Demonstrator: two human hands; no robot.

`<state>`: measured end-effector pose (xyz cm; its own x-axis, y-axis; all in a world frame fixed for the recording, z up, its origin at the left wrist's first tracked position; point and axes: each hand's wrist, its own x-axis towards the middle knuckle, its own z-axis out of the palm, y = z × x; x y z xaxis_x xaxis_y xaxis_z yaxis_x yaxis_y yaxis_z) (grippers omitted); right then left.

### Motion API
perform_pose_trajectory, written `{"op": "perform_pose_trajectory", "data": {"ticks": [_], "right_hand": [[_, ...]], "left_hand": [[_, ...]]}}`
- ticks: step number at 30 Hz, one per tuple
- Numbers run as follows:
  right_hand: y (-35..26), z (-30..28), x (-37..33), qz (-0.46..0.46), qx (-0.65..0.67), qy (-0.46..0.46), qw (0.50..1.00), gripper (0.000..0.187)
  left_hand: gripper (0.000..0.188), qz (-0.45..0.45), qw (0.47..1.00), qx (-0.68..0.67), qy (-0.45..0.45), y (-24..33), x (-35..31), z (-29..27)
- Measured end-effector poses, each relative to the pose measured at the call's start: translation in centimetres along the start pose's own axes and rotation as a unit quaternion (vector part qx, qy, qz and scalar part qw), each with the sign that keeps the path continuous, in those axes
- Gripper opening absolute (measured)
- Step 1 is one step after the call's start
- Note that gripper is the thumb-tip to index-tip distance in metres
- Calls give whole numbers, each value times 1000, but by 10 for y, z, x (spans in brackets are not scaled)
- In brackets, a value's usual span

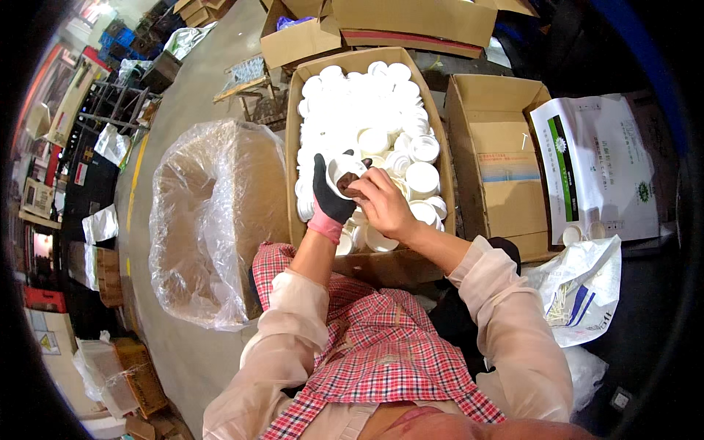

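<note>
L hand (330, 196), black glove w/ pink cuff, grip closed round small white plastic cup (343, 170), mouth tilted up so bare R hand (381, 202), fingertips pinched, can reach inside; cardboard box (437, 132) of same white cups right below.

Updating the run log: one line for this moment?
left hand: holds white cup | right hand: fingers in cup | below: box of white cups
</note>
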<state>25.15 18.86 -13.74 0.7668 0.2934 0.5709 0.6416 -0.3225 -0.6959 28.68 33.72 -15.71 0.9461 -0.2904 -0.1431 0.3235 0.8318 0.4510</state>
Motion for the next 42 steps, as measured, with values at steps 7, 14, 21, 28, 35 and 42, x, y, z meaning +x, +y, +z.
{"op": "perform_pose_trajectory", "data": {"ticks": [7,14,21,28,35,42], "right_hand": [[-8,2,10,-116,-34,26,992,21],[49,-25,31,88,-129,59,986,19],[61,-32,22,155,-29,13,987,22],[47,-23,17,135,32,-61,988,23],[36,-3,12,37,36,-50,997,24],[-2,31,-7,-57,6,-41,998,26]], "left_hand": [[50,111,951,273,-90,-38,-8,-43],[52,20,905,416,90,17,10,-8],[56,-51,366,892,262,44,18,-75],[35,-73,452,834,309,41,9,-127],[25,173,712,681,-1,54,-24,-70],[53,117,961,242,-70,33,-34,-28]]}}
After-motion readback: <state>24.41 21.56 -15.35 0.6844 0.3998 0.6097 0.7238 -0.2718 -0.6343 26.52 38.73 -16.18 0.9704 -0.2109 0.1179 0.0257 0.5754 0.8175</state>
